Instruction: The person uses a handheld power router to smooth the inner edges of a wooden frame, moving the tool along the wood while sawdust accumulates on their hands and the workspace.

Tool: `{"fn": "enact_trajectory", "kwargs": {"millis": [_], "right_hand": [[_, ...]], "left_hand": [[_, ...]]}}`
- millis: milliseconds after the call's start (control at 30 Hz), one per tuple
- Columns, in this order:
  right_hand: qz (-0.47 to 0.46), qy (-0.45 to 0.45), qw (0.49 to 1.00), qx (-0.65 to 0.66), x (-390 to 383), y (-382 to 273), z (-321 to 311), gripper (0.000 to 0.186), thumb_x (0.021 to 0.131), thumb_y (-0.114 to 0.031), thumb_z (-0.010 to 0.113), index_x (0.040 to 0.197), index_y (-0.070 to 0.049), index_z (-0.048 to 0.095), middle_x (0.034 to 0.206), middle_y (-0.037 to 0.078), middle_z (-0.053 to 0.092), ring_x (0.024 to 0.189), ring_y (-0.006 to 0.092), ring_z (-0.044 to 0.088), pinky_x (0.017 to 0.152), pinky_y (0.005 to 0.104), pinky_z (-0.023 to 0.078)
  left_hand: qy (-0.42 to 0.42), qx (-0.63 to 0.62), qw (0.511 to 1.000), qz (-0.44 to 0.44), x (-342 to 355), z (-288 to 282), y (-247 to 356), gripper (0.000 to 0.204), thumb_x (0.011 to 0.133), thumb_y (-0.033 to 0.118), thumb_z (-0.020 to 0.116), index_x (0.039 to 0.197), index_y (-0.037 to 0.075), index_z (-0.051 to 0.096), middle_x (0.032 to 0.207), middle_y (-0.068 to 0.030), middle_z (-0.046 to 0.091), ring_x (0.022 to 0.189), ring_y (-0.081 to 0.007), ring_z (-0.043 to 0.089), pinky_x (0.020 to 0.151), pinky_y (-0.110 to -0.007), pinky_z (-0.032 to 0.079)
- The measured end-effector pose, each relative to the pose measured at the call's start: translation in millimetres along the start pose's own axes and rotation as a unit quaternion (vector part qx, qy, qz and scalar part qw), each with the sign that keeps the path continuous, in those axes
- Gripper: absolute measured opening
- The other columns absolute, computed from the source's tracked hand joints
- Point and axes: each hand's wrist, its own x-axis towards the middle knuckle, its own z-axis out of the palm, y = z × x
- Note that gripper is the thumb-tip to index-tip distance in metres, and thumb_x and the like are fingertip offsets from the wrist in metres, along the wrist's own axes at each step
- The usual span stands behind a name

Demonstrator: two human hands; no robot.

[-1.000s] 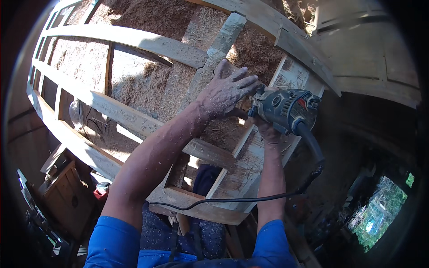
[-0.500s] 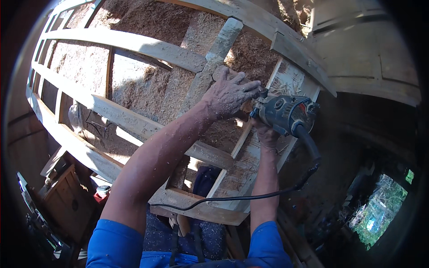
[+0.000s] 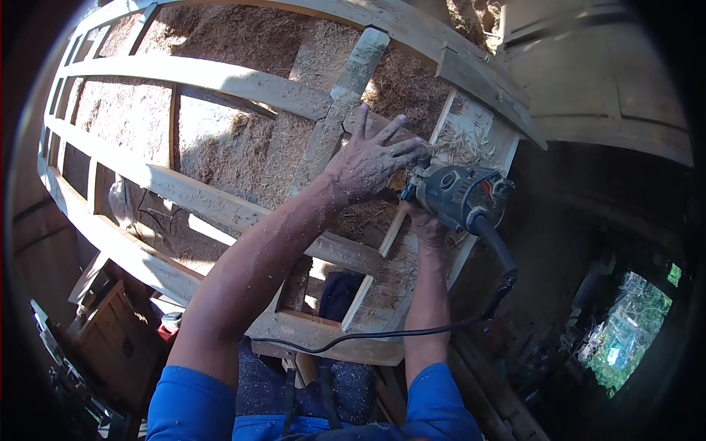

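A dark grey-green corded power tool, which looks like an electric router (image 3: 457, 192), lies on its side against the wooden frame's right part. My right hand (image 3: 428, 224) is wrapped round its body from below, the fingers partly hidden behind it. My left hand (image 3: 368, 165), dusted with wood shavings, has its fingers spread. It rests over a short wooden piece (image 3: 390, 131) and the tool's base end, so the cutting spot is mostly hidden. A black power cord (image 3: 412, 332) runs from the tool across my right forearm and the frame's near edge.
The large slatted wooden frame (image 3: 220, 197) spreads to the left and away from me, with shavings (image 3: 257, 147) heaped beneath its slats. A wooden cabinet (image 3: 114, 334) stands at lower left. Wooden panels (image 3: 588, 73) rise at upper right. Planks (image 3: 500, 397) lie at lower right.
The fingers of my left hand have lifted and spread wider. The router and my right hand have shifted slightly left in view, along with the whole scene.
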Motion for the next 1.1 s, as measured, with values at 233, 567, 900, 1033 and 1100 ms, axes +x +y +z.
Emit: {"fn": "enact_trajectory", "kwargs": {"millis": [233,567,900,1033,1100], "right_hand": [[0.053,-0.158,0.969,0.181,-30.7,-11.0,-17.6,0.094,0.076,-0.072,0.068,0.142,-0.01,0.04,0.131,0.007,0.052,0.12,0.0265,0.052,0.106,0.045,0.039],[0.361,-0.099,0.658,0.653,9.0,-1.5,-53.5,0.101,0.056,-0.056,0.092,0.129,-0.006,0.043,0.126,0.009,0.054,0.119,0.0219,0.051,0.106,0.0407,0.039],[0.042,-0.079,0.996,-0.006,-0.5,-7.8,16.0,0.061,0.1,-0.053,0.033,0.146,-0.013,0.033,0.143,0.008,0.042,0.132,0.0268,0.043,0.107,0.048,0.037],[-0.024,-0.002,0.994,-0.11,-36.3,5.7,52.6,0.046,0.099,-0.027,0.051,0.142,-0.018,0.039,0.137,0.008,0.046,0.116,0.0309,0.061,0.088,0.0522,0.057],[0.004,-0.123,0.986,-0.112,-15.4,-23.1,37.0,0.068,0.099,-0.057,0.034,0.149,-0.012,0.029,0.147,0.01,0.04,0.137,0.0277,0.036,0.112,0.0469,0.033]], "left_hand": [[0.022,0.048,0.998,0.025,-21.9,19.0,12.4,0.09,0.071,0.061,0.074,0.149,0.035,0.037,0.162,0.0111,0.023,0.152,-0.0241,0.011,0.117,-0.073,-0.002],[0.006,0.02,0.999,0.033,-36.3,17.4,17.7,0.076,0.077,0.042,0.072,0.147,0.034,0.043,0.162,0.0107,0.023,0.153,-0.0254,0.008,0.116,-0.074,-0.002],[0.03,0.001,1.0,0.004,10.9,9.8,-11.3,0.105,0.064,0.061,0.079,0.152,0.028,0.033,0.154,-0.0073,0.036,0.144,-0.0299,0.032,0.117,-0.068,0.012],[0.046,0.016,0.998,0.039,33.3,-4.9,-3.3,0.096,0.07,0.046,0.081,0.151,0.025,0.034,0.141,-0.009,0.048,0.135,-0.0266,0.043,0.113,-0.065,0.02],[0.044,0.015,0.998,0.032,16.4,0.9,-18.6,0.096,0.069,0.04,0.082,0.151,0.024,0.035,0.139,-0.0083,0.048,0.133,-0.0258,0.045,0.112,-0.064,0.023]]}}
